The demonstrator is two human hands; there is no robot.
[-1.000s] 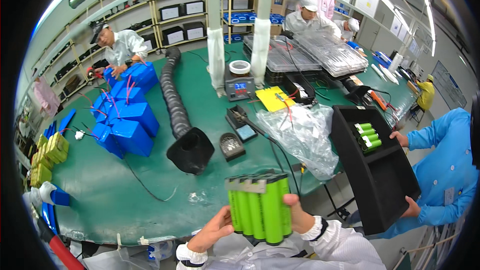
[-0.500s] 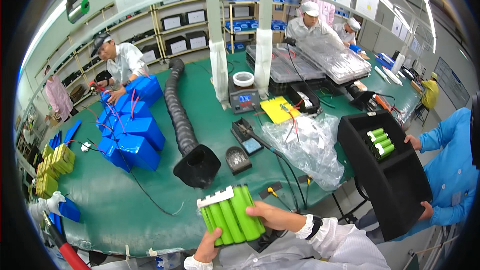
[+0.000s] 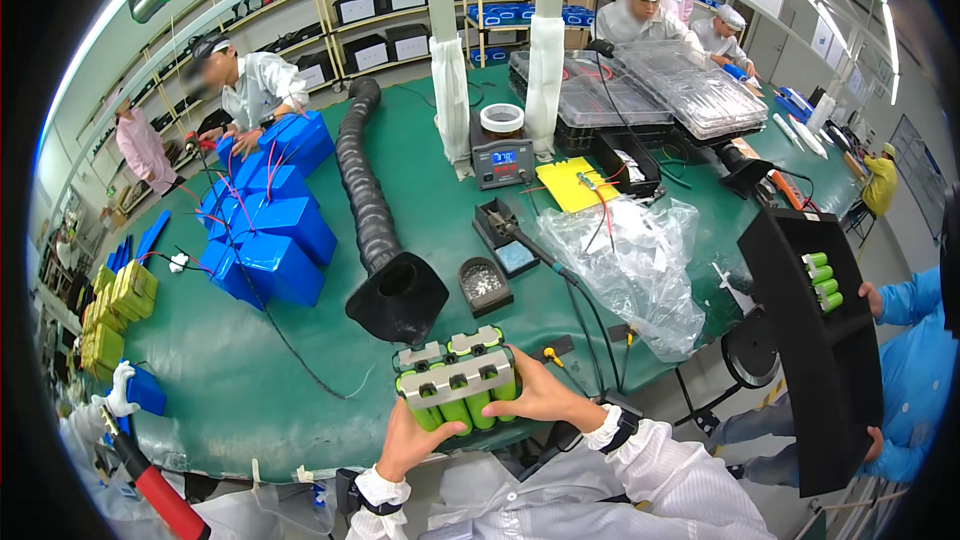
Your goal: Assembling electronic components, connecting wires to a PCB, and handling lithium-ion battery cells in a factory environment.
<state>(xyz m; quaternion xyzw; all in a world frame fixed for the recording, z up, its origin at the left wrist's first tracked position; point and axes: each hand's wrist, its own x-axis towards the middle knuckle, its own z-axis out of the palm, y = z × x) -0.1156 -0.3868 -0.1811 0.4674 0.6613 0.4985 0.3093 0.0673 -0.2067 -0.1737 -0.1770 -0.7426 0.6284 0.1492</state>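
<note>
Both my hands hold a pack of green cylindrical battery cells (image 3: 458, 387) joined by silver metal strips, its strip end tilted up toward the camera, above the near edge of the green table (image 3: 250, 390). My left hand (image 3: 412, 440) grips it from below at the left. My right hand (image 3: 540, 395) holds its right side. White sleeves cover both forearms.
A black fume hose and hood (image 3: 395, 290), a solder tip tray (image 3: 485, 285), a soldering iron stand (image 3: 505, 235), a clear plastic bag (image 3: 630, 260) and blue wrapped battery packs (image 3: 265, 230) lie beyond. At right a person in blue holds a black tray (image 3: 815, 340) with green cells.
I have turned the cell pack from lying with its green sides up to showing its metal-strip end, and brought it lower and closer to the table edge.
</note>
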